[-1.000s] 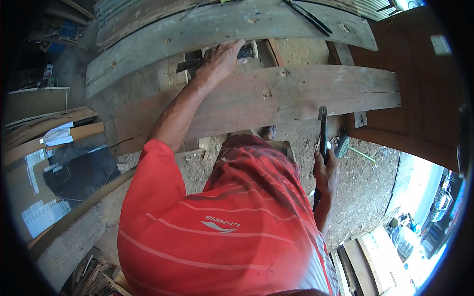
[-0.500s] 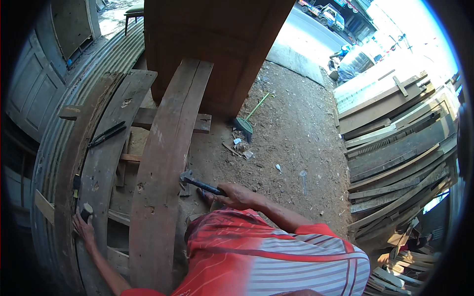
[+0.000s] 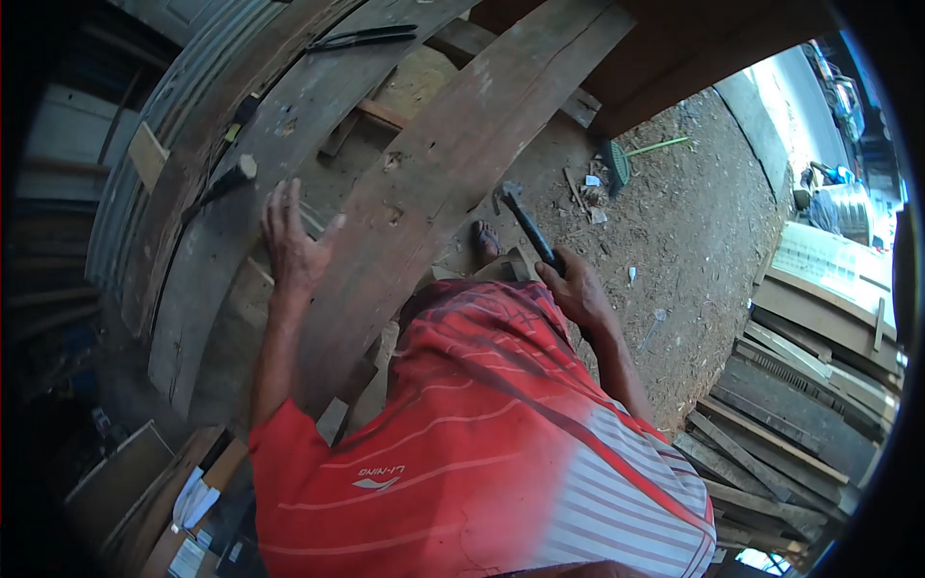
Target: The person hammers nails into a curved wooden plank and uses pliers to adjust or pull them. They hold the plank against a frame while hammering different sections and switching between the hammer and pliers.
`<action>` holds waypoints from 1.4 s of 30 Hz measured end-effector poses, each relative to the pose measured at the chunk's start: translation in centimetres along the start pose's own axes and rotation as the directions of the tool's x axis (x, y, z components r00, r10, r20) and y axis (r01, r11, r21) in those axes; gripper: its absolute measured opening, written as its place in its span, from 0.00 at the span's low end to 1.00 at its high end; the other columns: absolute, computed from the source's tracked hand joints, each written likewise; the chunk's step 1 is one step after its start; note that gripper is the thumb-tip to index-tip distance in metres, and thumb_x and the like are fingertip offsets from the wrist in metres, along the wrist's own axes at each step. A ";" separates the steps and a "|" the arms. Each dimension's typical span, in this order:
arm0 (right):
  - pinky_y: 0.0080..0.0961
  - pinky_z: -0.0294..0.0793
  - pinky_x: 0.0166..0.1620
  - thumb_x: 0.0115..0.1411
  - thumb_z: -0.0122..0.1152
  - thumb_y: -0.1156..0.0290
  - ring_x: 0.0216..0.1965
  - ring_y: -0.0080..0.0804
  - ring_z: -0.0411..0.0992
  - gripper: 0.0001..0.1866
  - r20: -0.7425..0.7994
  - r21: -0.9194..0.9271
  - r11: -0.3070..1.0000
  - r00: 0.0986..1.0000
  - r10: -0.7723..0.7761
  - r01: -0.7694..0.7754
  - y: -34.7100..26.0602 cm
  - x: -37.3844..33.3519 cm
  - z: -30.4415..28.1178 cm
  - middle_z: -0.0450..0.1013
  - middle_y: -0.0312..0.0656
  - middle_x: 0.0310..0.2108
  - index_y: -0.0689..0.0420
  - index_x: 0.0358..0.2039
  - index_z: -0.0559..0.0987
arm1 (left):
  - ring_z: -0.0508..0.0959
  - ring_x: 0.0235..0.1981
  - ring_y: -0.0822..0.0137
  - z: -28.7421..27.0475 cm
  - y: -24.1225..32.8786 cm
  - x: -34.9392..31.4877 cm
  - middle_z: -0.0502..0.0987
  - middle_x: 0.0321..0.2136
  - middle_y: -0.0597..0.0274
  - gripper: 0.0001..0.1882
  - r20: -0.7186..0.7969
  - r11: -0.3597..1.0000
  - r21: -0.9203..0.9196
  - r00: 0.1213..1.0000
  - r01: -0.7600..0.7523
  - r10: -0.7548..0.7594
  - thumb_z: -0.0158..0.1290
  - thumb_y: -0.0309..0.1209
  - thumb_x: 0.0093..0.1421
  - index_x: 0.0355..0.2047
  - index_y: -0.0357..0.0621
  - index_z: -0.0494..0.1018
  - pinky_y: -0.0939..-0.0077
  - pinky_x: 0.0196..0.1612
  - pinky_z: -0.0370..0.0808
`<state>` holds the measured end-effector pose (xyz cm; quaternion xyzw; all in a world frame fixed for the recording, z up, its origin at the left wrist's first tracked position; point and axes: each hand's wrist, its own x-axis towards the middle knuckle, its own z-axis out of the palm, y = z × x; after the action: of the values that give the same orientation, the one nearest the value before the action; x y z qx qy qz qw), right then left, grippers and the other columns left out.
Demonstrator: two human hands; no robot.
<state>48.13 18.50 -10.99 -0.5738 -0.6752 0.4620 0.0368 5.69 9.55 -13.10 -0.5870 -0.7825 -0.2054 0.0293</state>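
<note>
1. Right hand [image 3: 578, 287] is gripping a black-handled hammer [image 3: 530, 229], pretty much mid-frame.
2. Left hand [image 3: 296, 246] is showing left of centre, fingers spreading loose.
3. Dark, pale-ended tool [image 3: 225, 184] is sitting at the grey plank's [image 3: 281, 137] edge, upper left.

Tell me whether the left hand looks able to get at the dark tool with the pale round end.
Probably yes: the left hand looks empty, its fingers spread close to the dark tool, and nothing visible stands between them.

A handled tool [image 3: 224, 186] lies on the left plank [image 3: 217, 260]; the right plank [image 3: 453, 159] runs alongside. Right of both, a broom [image 3: 619, 168] on the ground [image 3: 665, 241], then stacked boards [image 3: 785, 438].
</note>
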 end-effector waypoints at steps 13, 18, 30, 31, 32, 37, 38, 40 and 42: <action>0.37 0.70 0.36 0.69 0.60 0.51 0.29 0.35 0.68 0.24 -0.072 0.109 0.990 0.994 -0.081 0.088 2.4 1.3 2.6 0.71 0.45 0.26 0.63 0.45 0.77 | 0.47 0.73 0.29 4.1 9.9 -9.5 0.43 0.75 0.40 0.54 0.404 0.983 0.146 0.914 -0.112 0.044 0.63 0.27 0.53 0.76 0.47 0.45 0.16 0.65 0.50; 0.25 0.64 0.29 0.70 0.61 0.56 0.26 0.20 0.63 0.17 -0.156 0.340 0.931 0.984 -0.087 0.136 3.8 0.7 3.4 0.66 0.32 0.24 0.58 0.41 0.76 | 0.68 0.67 0.47 -5.2 6.7 -2.2 0.65 0.67 0.37 0.52 0.519 0.971 -0.226 0.834 -0.077 0.187 0.59 0.25 0.47 0.74 0.39 0.53 0.67 0.70 0.62; 0.34 0.71 0.38 0.70 0.59 0.55 0.32 0.29 0.68 0.21 -0.156 0.359 0.931 0.979 0.134 -0.070 7.6 -1.0 3.6 0.72 0.42 0.28 0.64 0.45 0.75 | 0.76 0.54 0.67 -10.3 -0.7 7.8 0.79 0.53 0.57 0.37 0.775 0.864 -0.252 0.625 0.437 -0.090 0.55 0.31 0.53 0.65 0.33 0.67 0.71 0.59 0.70; 0.35 0.71 0.38 0.70 0.59 0.55 0.32 0.30 0.68 0.21 -0.157 0.352 0.932 0.976 0.149 -0.085 8.1 -1.2 3.8 0.72 0.43 0.28 0.65 0.45 0.75 | 0.76 0.54 0.67 -10.4 -0.7 7.9 0.79 0.53 0.56 0.37 0.776 0.862 -0.252 0.624 0.440 -0.091 0.55 0.32 0.53 0.65 0.33 0.67 0.71 0.59 0.70; 0.36 0.71 0.39 0.70 0.59 0.55 0.32 0.31 0.68 0.21 -0.156 0.344 0.934 0.974 0.162 -0.100 8.8 -1.4 4.0 0.72 0.44 0.28 0.65 0.45 0.75 | 0.76 0.53 0.65 -10.3 -0.5 7.9 0.79 0.53 0.55 0.39 0.775 0.865 -0.243 0.624 0.439 -0.099 0.55 0.32 0.51 0.66 0.34 0.67 0.71 0.60 0.69; 0.38 0.72 0.39 0.69 0.58 0.56 0.31 0.35 0.70 0.21 -0.164 0.274 0.957 0.975 0.147 -0.099 10.3 -2.0 4.8 0.73 0.48 0.29 0.65 0.45 0.75 | 0.77 0.53 0.61 -10.0 -0.4 7.4 0.79 0.54 0.50 0.41 0.755 0.898 -0.202 0.646 0.392 -0.112 0.54 0.31 0.49 0.67 0.35 0.65 0.71 0.61 0.69; 0.39 0.72 0.39 0.69 0.58 0.56 0.31 0.35 0.70 0.21 -0.190 0.255 0.965 0.975 0.116 -0.066 10.4 -2.0 5.1 0.73 0.49 0.29 0.65 0.45 0.75 | 0.77 0.53 0.61 -9.9 -0.4 7.4 0.79 0.54 0.50 0.40 0.749 0.901 -0.208 0.655 0.381 -0.104 0.54 0.32 0.50 0.66 0.34 0.66 0.71 0.61 0.69; 0.39 0.71 0.39 0.69 0.58 0.56 0.31 0.37 0.70 0.21 -0.189 0.221 0.974 0.978 0.087 -0.044 10.0 -2.0 5.2 0.74 0.50 0.29 0.65 0.46 0.76 | 0.77 0.53 0.61 -9.7 -0.2 7.6 0.79 0.54 0.49 0.38 0.736 0.907 -0.217 0.671 0.361 -0.091 0.54 0.32 0.52 0.66 0.34 0.66 0.70 0.61 0.69; 0.40 0.71 0.38 0.69 0.59 0.56 0.31 0.38 0.71 0.21 -0.138 0.195 0.979 0.986 0.093 -0.065 8.7 -2.0 5.0 0.74 0.51 0.29 0.65 0.46 0.76 | 0.78 0.52 0.61 -9.2 0.3 8.0 0.79 0.53 0.49 0.36 0.723 0.910 -0.240 0.688 0.338 -0.065 0.55 0.33 0.54 0.65 0.34 0.67 0.69 0.59 0.71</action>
<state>52.36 13.26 -18.66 -0.6267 -0.6002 0.4818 0.1223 1.66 13.64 -2.32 -0.5245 -0.7447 -0.1069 -0.3986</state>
